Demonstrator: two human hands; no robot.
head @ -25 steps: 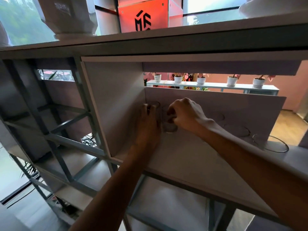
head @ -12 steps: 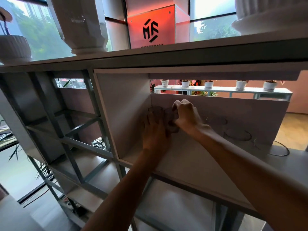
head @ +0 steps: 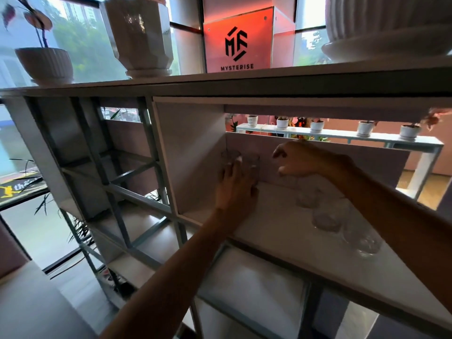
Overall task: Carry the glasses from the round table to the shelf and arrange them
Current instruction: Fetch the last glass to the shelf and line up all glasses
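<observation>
Top board: ribbed white pot (head: 44, 64) holding a plant stem (head: 40, 33); faceted white pot (head: 140, 37).
Shelf compartment (head: 195, 155), back-left corner: two clear glasses (head: 253, 161) side by side. The left hand (head: 237, 189) touches them with straight fingers held together.
Right hand (head: 303, 160): fingers loosely curled, apart, holding nothing.
Right: further glasses (head: 326, 220) in a row (blurred).

Left hand (head: 236, 185): deep in the left corner of the shelf (head: 274, 216), fingers straight.
Right hand (head: 302, 160): above the shelf board, loosely curled, empty.
</observation>
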